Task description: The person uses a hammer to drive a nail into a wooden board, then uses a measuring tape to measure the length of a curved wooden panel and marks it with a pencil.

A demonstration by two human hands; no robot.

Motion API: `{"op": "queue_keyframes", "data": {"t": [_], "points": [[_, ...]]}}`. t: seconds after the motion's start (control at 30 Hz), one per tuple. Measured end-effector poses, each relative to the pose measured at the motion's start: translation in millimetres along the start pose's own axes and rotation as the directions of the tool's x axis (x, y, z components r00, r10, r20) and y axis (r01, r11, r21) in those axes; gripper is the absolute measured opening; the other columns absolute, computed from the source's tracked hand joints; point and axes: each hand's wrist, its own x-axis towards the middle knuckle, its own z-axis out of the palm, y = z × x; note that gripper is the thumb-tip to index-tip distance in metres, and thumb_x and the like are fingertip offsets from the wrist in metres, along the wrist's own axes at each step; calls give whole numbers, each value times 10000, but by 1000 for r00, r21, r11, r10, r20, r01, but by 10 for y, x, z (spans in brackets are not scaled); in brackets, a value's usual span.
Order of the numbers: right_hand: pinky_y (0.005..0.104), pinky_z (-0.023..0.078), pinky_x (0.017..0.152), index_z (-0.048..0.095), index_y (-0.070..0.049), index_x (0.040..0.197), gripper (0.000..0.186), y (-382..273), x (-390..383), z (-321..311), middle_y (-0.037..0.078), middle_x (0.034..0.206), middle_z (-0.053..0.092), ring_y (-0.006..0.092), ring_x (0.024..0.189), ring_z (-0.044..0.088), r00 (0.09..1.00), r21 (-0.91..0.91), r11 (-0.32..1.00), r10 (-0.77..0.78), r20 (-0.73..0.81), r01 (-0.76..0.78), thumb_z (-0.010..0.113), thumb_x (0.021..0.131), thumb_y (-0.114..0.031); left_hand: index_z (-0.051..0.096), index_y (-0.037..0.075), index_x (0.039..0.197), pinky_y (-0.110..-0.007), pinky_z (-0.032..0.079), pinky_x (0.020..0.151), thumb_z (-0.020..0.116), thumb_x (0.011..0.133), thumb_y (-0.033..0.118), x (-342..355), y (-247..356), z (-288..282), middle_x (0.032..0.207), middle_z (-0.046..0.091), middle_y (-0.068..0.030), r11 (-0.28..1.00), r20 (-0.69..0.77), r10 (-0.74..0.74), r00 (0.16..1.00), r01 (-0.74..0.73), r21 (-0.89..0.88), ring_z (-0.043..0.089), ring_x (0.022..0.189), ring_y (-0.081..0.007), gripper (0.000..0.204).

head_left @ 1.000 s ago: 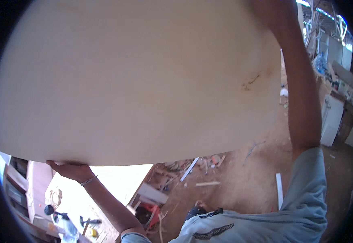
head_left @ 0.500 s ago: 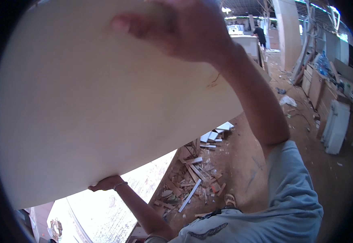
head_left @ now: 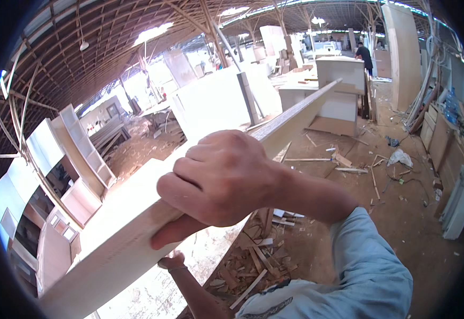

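A large pale wooden panel [head_left: 109, 266] stands tilted on edge before me, its long upper edge running from the near left to the far right. Over that edge my right hand [head_left: 221, 178] is closed, with the thumb pressed on the near face and the fingers folded over the top. Lower down, my left hand [head_left: 172, 260] holds the panel's bottom edge, its fingers partly hidden by the board. Beneath lies a brightly lit, worn workbench [head_left: 200, 255].
Wood offcuts [head_left: 258, 260] litter the floor beside the bench. White cabinets [head_left: 341, 72] stand beyond the panel's far end, with a person in dark clothes [head_left: 365, 56] behind them. Boards [head_left: 458, 202] lean at the right; shelving units [head_left: 85, 143] stand at the left.
The panel has swung from a broad face filling the view to nearly edge-on, its top edge now lower. My right hand has come down with it and is closed over the edge.
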Motion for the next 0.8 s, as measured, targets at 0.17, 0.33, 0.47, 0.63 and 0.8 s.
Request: {"op": "queue_keyframes", "data": {"t": [0.17, 0.33, 0.47, 0.63, 0.8], "points": [[252, 322, 393, 497, -109, 720, 336, 259, -772, 631, -47, 568, 386, 75, 472, 455, 992, -30, 998, -51, 115, 55, 705, 862, -332, 360, 59, 1527, -601, 328, 1153, 442, 941, 488, 113, -846, -8, 1528, 430, -171, 731, 326, -589, 739, 660, -175, 401, 1403, -373, 731], [242, 388, 461, 533, -92, 768, 138, 199, -1279, 1035, -31, 610, 420, 99, 523, 498, 977, 197, 980, -50, 205, 9, 667, 772, -127, 352, 57, 1530, -606, 318, 1157, 441, 942, 493, 29, -1240, -243, 1538, 414, -174, 814, 148, -580, 801, 561, 148, 385, 1411, -383, 738], [234, 392, 465, 504, -110, 742, 171, 282, -1709, 1348, -26, 608, 410, 101, 529, 504, 957, 225, 974, -80, 278, 16, 673, 766, -127, 346, 55, 1533, -610, 311, 1160, 440, 942, 496, -99, -1489, -413, 1545, 402, -176, 793, 69, -587, 807, 556, 249, 373, 1418, -391, 743], [237, 416, 476, 471, -123, 721, 199, 407, -2148, 1577, -23, 606, 405, 109, 538, 524, 914, 351, 936, -115, 389, -32, 667, 755, -128, 339, 53, 1537, -615, 302, 1164, 438, 943, 501, -376, -1700, -629, 1555, 387, -179, 775, -17, -579, 815, 557, 298, 357, 1426, -401, 751], [241, 463, 533, 463, -134, 731, 190, 428, -2501, 1531, -18, 652, 443, 116, 594, 550, 906, 416, 903, -85, 415, -106, 653, 732, -136, 331, 51, 1541, -620, 293, 1168, 437, 944, 505, -750, -1794, -1019, 1565, 372, -182, 777, -152, -537, 830, 556, 294, 342, 1434, -412, 758]]}}
